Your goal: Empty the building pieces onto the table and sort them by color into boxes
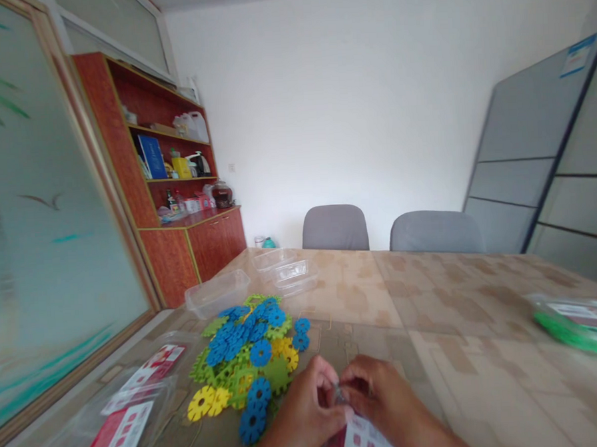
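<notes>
My left hand point(308, 404) and my right hand point(382, 396) meet at the bottom centre of the head view. Both pinch the top edge of a clear plastic bag with a red and white label point(366, 440), which lies under my wrists. Just left of my hands lies a pile of blue, green and yellow gear-shaped plastic pieces point(248, 356) spread on the table point(486, 374).
Two more labelled plastic bags point(132, 405) lie at the lower left. Clear plastic tubs point(216, 291) and lids point(285, 271) stand beyond the pile. A green-filled bag point(584, 322) lies at the right edge. Two grey chairs point(335, 227) stand behind the table, and a red cabinet point(176, 183) at the left.
</notes>
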{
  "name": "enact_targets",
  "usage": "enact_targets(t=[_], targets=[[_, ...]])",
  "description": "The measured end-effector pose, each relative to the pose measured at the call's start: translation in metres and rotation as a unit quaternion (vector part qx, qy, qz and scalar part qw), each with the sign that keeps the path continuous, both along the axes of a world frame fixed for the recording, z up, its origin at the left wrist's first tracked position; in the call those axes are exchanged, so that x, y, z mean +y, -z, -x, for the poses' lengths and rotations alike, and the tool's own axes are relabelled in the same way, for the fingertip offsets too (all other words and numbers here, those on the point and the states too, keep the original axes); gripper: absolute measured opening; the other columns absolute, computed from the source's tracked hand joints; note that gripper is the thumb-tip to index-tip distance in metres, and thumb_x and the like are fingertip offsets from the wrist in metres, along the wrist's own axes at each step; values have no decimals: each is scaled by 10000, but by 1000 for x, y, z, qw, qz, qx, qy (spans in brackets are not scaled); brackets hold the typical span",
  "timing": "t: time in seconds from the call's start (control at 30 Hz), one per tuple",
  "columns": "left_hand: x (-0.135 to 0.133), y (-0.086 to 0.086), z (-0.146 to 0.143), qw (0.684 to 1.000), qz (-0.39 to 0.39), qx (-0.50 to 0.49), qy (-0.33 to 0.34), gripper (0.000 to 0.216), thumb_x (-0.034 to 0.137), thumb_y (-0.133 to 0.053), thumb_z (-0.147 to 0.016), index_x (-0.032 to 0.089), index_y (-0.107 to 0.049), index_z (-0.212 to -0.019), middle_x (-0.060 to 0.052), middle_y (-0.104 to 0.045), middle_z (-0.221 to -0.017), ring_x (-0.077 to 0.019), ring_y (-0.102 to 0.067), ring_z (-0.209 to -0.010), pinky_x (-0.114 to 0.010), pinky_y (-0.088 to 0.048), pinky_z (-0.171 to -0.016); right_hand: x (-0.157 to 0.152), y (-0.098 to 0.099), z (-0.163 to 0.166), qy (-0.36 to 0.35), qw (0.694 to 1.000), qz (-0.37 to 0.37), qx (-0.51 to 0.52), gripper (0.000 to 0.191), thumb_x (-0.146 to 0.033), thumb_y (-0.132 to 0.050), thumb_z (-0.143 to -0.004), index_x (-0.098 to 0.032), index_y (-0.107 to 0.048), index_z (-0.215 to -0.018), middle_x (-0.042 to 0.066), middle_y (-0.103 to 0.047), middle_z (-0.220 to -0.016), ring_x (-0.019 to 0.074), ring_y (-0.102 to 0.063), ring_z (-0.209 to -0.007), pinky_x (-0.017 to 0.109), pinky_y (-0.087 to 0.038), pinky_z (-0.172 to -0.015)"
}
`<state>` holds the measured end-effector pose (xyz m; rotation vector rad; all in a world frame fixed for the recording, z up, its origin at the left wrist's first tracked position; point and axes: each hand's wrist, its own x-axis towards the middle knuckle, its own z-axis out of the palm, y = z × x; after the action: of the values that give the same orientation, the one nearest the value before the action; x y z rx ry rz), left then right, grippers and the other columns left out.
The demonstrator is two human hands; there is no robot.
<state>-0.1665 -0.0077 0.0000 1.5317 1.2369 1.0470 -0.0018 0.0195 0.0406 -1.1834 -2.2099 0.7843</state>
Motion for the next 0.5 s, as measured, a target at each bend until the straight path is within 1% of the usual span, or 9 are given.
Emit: enact_targets(t=[0.07,0.13,0.23,0.3,0.4,0.5], targets=[[1,7,0,999,6,-39,-9,262,131,-613,-610,184,-443,-802,67,-499,-654,-105,-465,-600,-204,-339,-548,0,1,2,4,1000,7,25,176,-51,-599,-725,-160,-736,-734,24,-673,-695,139,-609,-635,200,-380,-561],[1,10,1,996,37,-76,4,273,190,-647,-607,184,-437,-782,66,-491,-653,-101,-456,-597,-204,-334,-545,-1,2,-1,1,999,7,47,157,-69,-620,-735,-168,-741,-737,21,-673,-700,138,-611,-636,199,-389,-563],[-2,4,1,984,112,-128,60,355,302,-718,-579,174,-456,-781,46,-511,-696,-120,-484,-653,-213,-353,-573,-3,0,-4,-6,998,-2,62,137,-79,-644,-746,-175,-742,-752,25,-675,-725,144,-619,-662,208,-406,-591],[-5,-3,1,975,146,-145,86,394,338,-738,-577,167,-474,-813,31,-527,-738,-137,-502,-704,-222,-367,-600,-4,-1,-5,-9,998,-6,62,131,-79,-655,-751,-176,-742,-755,29,-672,-738,150,-624,-686,216,-417,-616],[-8,-10,2,974,152,-137,93,403,367,-743,-607,155,-483,-830,30,-507,-745,-132,-487,-703,-224,-354,-601,-5,-3,-4,-15,998,-18,65,128,-74,-660,-757,-176,-736,-746,29,-656,-740,150,-620,-699,220,-422,-628],[-7,-12,5,976,140,-128,109,466,452,-769,-605,147,-490,-819,26,-496,-740,-129,-483,-693,-225,-347,-597,-6,-4,-3,-27,996,-48,63,133,-68,-646,-765,-166,-700,-693,17,-627,-712,143,-602,-690,218,-413,-619]])
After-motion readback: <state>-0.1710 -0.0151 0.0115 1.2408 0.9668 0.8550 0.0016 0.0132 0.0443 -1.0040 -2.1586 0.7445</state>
